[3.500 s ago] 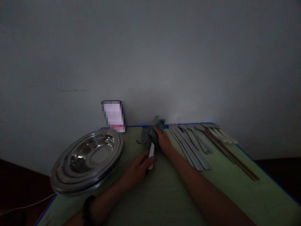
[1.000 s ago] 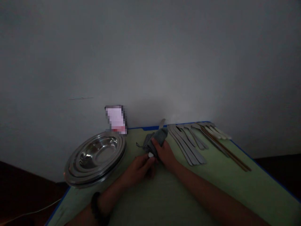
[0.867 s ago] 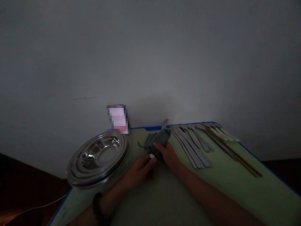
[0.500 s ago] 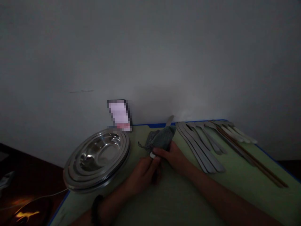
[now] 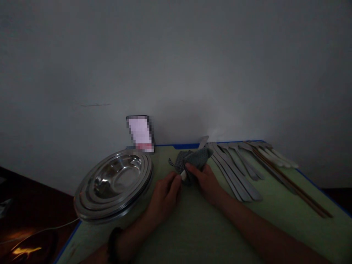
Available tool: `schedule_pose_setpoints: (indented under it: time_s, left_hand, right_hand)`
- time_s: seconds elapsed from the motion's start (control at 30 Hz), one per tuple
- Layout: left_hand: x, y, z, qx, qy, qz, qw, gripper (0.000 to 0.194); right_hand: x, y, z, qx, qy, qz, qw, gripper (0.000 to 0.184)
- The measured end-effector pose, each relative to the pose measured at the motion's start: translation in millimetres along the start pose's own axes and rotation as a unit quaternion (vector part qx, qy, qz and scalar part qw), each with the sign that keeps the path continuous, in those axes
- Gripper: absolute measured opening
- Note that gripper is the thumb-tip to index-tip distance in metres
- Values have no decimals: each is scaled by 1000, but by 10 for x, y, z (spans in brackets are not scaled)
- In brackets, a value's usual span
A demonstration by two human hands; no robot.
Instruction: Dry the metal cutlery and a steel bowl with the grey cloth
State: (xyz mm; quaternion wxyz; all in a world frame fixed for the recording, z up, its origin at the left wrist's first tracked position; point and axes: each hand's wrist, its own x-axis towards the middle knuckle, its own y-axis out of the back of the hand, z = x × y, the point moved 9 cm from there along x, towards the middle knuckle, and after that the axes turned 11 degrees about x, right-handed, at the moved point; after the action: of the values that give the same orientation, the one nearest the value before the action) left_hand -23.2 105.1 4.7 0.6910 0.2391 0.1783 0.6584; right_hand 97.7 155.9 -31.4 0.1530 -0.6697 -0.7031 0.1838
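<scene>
A table knife (image 5: 204, 142) points away from me, its blade tip showing past a bunched grey cloth (image 5: 196, 158). My left hand (image 5: 166, 192) is closed in a pinch at the near end of the handle, which shows as a pale bit between my hands. My right hand (image 5: 206, 181) is closed on the cloth, thumb on top, and the cloth is folded around the middle of the knife. A cord end sticks out of the cloth's left side. Right of my right hand lie several more table knives (image 5: 233, 172), side by side.
Stacked steel bowls (image 5: 84, 196) stand at the left on the green table (image 5: 189, 234). A lit phone (image 5: 140, 132) leans on the wall behind. Forks or spoons (image 5: 249, 167), brown chopsticks (image 5: 297, 187) and white-handled utensils (image 5: 280, 159) lie at the right.
My right hand has slid the cloth a little to the right and away along the knife. The left hand has shifted slightly left, still at the handle end.
</scene>
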Motion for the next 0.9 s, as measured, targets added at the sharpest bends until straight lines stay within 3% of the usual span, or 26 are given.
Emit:
schedule_pose_setpoints:
  time_s: [0.23, 0.4, 0.67, 0.9]
  left_hand:
    - [17, -22, 8, 66, -23, -2, 998, 30]
    - [6, -73, 5, 86, -39, -27, 995, 31]
    - [35, -59, 7, 45, -19, -25, 998, 30]
    - [-17, -164, -59, 12, 1, -92, 996, 37]
  right_hand:
    - [-59, -35, -26, -49, -20, -8, 999, 40]
    - [-108, 20, -63, -85, 10, 27, 996, 39]
    - [-90, -65, -80, -93, 23, -13, 995, 37]
    - [-104, -73, -128, -109, 47, -14, 993, 42]
